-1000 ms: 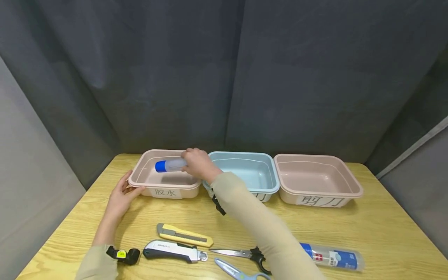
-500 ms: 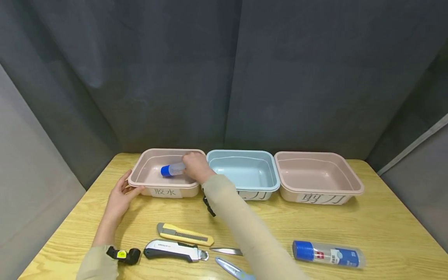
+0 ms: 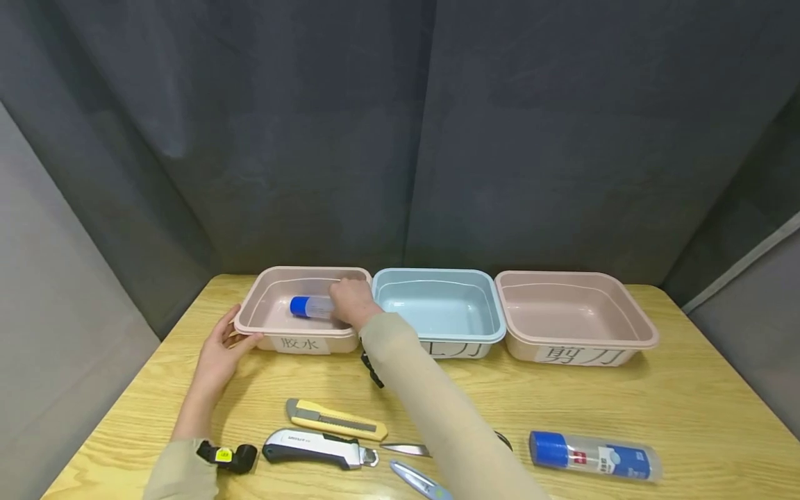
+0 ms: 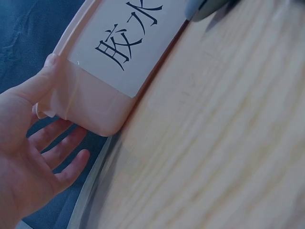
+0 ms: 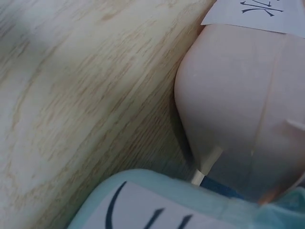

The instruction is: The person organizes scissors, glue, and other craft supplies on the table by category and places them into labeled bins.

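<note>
My right hand (image 3: 351, 301) reaches into the left pink bin (image 3: 300, 332) and grips the rear part of a glue bottle (image 3: 310, 307). The bottle is a translucent cylinder with a blue cap, lying low in the bin with its cap to the left. My fingertips there are hidden. At the bin's front left corner my left hand (image 3: 219, 357) holds the rim. In the left wrist view, the thumb of that left hand (image 4: 28, 148) presses the rim while the fingers reach round the side. The right wrist view shows the pink bin's outer wall (image 5: 228, 95), not the grip.
A blue bin (image 3: 437, 338) and another pink bin (image 3: 578, 342) stand to the right. Nearer lie a yellow utility knife (image 3: 337, 420), a silver-and-black utility knife (image 3: 319, 448), blue scissors (image 3: 420, 479), black-handled scissors (image 3: 406, 449) partly under my right arm, and another glue bottle (image 3: 594, 455).
My right hand has lowered the glue bottle into the left pink bin, and the bottle has shifted slightly right. My left hand stays at the bin's corner.
</note>
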Demonstrator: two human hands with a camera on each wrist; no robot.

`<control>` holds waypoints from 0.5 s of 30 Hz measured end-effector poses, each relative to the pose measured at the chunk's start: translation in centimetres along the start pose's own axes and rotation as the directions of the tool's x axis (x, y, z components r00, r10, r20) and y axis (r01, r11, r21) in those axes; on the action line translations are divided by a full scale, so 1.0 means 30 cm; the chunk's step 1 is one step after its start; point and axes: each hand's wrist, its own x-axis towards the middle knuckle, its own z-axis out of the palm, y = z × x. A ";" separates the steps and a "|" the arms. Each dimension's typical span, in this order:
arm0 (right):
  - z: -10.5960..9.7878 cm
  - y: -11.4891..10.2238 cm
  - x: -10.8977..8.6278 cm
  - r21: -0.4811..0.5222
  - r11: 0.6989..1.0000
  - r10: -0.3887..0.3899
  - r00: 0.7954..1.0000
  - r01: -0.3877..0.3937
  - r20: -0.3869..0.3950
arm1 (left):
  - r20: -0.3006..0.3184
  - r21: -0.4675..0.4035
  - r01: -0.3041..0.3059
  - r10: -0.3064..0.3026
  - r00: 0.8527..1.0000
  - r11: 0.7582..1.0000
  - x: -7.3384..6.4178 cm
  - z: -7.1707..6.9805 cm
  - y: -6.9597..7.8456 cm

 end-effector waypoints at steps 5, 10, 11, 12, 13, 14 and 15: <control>-0.003 0.006 -0.005 0.001 1.000 0.007 0.999 -0.007 0.049 | 0.001 -0.004 -0.008 0.008 1.000 1.000 0.000 0.007 0.008; -0.021 0.023 -0.018 0.051 0.999 -0.020 0.999 0.018 0.049 | 0.009 -0.005 -0.012 0.012 1.000 1.000 -0.001 0.009 0.017; -0.026 0.027 -0.022 0.062 0.997 -0.036 0.998 0.034 0.043 | 0.008 -0.005 -0.012 0.012 1.000 1.000 0.000 0.008 0.017; -0.030 0.032 -0.025 0.070 0.996 -0.056 0.998 0.053 0.041 | 0.006 -0.001 -0.010 0.010 1.000 1.000 -0.001 0.007 0.018; -0.036 0.037 -0.029 0.077 0.995 -0.073 0.996 0.070 0.041 | 0.005 0.001 -0.011 0.011 1.000 1.000 -0.001 0.006 0.018; -0.041 0.042 -0.033 0.080 0.993 -0.089 0.995 0.085 0.042 | 0.006 0.002 -0.012 0.012 1.000 1.000 0.000 0.005 0.018; -0.047 0.046 -0.037 0.075 0.992 -0.103 0.994 0.100 0.043 | 0.008 0.001 -0.011 0.011 1.000 1.000 -0.001 0.004 0.018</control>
